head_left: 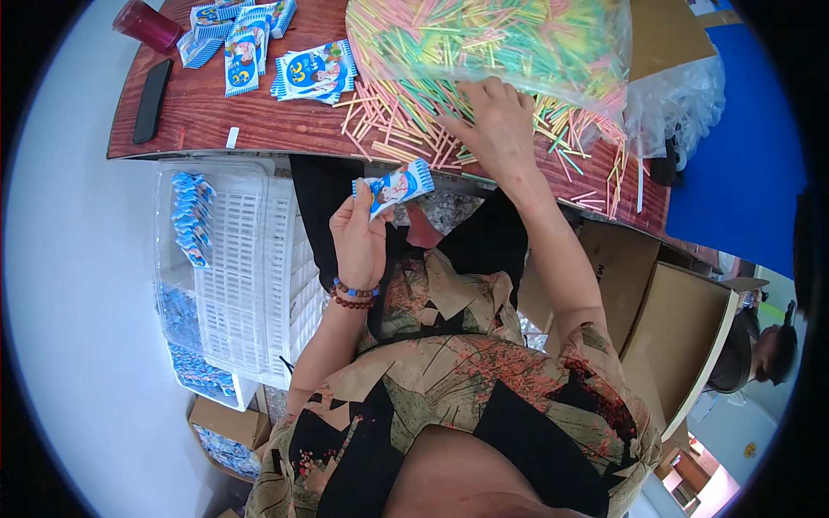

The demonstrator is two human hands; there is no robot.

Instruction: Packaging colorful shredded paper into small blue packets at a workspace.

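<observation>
My left hand (358, 237) holds a small blue-and-white packet (395, 186) up in front of me, just below the edge of the wooden table (259, 129). Beaded bracelets circle that wrist. My right hand (494, 121) rests palm down on a loose pile of thin coloured sticks (406, 125), pink, yellow and green, spread over the table. Right behind it lies a big clear bag (501, 39) stuffed with the same sticks. Whether the fingers pinch a stick is hidden.
More blue-and-white packets (259, 47) lie at the table's far left, beside a dark red cup (147, 24) and a black phone (152, 99). White slotted trays (250, 276) with packets stand at my left. Cardboard boxes (673, 328) sit at my right; another person (760, 350) sits beyond them.
</observation>
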